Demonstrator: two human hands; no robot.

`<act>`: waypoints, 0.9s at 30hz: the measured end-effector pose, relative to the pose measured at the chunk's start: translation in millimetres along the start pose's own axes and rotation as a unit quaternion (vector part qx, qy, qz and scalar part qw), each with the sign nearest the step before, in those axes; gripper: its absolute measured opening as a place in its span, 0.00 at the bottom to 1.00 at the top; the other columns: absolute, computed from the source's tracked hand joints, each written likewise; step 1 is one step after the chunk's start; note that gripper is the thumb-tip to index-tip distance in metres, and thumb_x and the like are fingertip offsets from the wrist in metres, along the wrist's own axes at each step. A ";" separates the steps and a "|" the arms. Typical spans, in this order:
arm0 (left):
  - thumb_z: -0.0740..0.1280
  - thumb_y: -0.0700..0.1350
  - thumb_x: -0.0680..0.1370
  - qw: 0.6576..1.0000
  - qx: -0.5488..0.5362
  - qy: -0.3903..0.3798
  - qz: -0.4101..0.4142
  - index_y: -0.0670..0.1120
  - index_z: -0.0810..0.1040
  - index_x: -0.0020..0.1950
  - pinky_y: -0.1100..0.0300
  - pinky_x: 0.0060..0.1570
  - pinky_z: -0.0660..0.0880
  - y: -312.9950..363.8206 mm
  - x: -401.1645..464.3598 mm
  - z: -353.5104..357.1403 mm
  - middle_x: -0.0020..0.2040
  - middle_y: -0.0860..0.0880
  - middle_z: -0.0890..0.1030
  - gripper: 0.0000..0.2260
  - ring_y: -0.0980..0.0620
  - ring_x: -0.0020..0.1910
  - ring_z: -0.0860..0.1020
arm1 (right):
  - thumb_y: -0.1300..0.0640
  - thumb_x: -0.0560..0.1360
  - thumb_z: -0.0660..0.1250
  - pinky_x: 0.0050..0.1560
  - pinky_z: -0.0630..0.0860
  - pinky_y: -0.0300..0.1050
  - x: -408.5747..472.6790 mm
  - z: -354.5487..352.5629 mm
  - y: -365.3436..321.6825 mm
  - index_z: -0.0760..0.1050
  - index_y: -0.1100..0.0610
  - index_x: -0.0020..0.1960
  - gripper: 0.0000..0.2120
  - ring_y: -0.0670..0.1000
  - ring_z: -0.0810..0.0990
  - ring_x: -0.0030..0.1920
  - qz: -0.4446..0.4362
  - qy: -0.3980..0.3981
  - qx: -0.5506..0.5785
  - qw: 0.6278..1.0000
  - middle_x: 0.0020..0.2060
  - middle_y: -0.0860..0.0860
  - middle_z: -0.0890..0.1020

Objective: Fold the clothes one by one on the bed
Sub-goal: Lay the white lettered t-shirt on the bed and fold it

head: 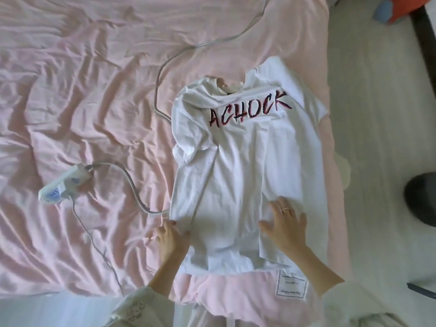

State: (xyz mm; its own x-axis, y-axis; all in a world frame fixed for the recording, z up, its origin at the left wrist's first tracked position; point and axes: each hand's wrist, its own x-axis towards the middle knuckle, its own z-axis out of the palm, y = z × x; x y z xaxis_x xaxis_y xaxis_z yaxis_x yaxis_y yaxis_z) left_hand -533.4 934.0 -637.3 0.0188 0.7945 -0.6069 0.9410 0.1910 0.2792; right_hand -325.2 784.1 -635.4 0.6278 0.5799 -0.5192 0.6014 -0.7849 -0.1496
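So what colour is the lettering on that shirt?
Dark red and black lettering, on the white cotton T-shirt; head view.

white T-shirt (240,166), pink sheet (82,95), white power strip (64,186)

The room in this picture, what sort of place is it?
Most likely a bedroom at home. A bed with a wrinkled pink sheet fills most of the view, a white T-shirt is spread on it for folding, and a white power strip lies on the sheet beside it.

Far right of the right hand (286,224), a dark rounded object (422,199) is blurred and cut by the edge; the thick white cable (132,185) vanishes under the white printed T-shirt (238,175) beside the left hand (171,237).
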 end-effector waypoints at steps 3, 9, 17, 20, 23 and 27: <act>0.72 0.41 0.71 0.993 -0.115 0.004 -0.017 0.39 0.65 0.68 0.51 0.62 0.64 -19.2 3.8 6.1 0.62 0.39 0.72 0.29 0.41 0.64 0.67 | 0.37 0.72 0.62 0.67 0.59 0.59 -21.7 12.6 14.6 0.57 0.48 0.73 0.34 0.50 0.51 0.76 0.041 0.013 0.045 0.998 0.76 0.49 0.53; 0.72 0.45 0.72 0.927 -0.334 -0.115 -0.127 0.39 0.76 0.55 0.57 0.38 0.79 -36.5 -15.5 12.3 0.39 0.44 0.79 0.15 0.46 0.37 0.78 | 0.28 0.64 0.64 0.70 0.53 0.63 -59.1 43.1 22.7 0.41 0.52 0.76 0.53 0.52 0.40 0.76 0.073 -0.049 0.107 0.990 0.76 0.50 0.41; 0.68 0.46 0.75 0.758 -0.612 -0.181 -0.134 0.41 0.77 0.61 0.49 0.48 0.81 -61.9 -48.9 21.4 0.52 0.40 0.82 0.17 0.43 0.48 0.82 | 0.61 0.77 0.59 0.57 0.70 0.50 -74.8 32.2 51.6 0.68 0.55 0.69 0.21 0.58 0.67 0.67 0.080 0.053 0.169 0.981 0.67 0.56 0.70; 0.73 0.44 0.71 0.791 -0.580 -0.105 -0.164 0.43 0.76 0.50 0.66 0.20 0.72 -69.7 -60.2 22.5 0.28 0.46 0.76 0.11 0.53 0.22 0.73 | 0.66 0.74 0.56 0.43 0.67 0.47 -80.3 20.1 72.1 0.74 0.59 0.46 0.09 0.60 0.74 0.47 0.181 0.115 0.298 0.930 0.48 0.61 0.78; 0.73 0.43 0.72 0.790 -0.585 -0.022 -0.183 0.44 0.70 0.35 0.72 0.17 0.59 -78.0 -68.9 15.5 0.18 0.53 0.63 0.12 0.58 0.14 0.60 | 0.62 0.73 0.52 0.47 0.68 0.50 -76.7 16.7 105.8 0.74 0.68 0.54 0.17 0.63 0.76 0.50 0.295 0.178 0.435 0.832 0.53 0.66 0.78; 0.68 0.46 0.76 0.710 -0.682 -0.027 -0.170 0.43 0.76 0.50 0.65 0.30 0.78 -83.2 -72.9 12.0 0.40 0.47 0.77 0.08 0.55 0.30 0.78 | 0.47 0.80 0.53 0.56 0.76 0.56 -74.0 16.2 138.0 0.74 0.62 0.58 0.21 0.60 0.79 0.53 0.383 0.183 0.573 0.701 0.54 0.59 0.79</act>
State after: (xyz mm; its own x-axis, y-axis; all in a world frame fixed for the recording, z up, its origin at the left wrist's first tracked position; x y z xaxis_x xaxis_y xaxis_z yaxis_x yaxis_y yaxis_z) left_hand -609.1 853.3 -625.2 -0.0838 0.5519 -0.8297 -0.3086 0.7773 0.5482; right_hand -296.7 629.4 -631.3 0.7600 -0.2546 -0.5980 -0.6424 -0.4345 -0.6314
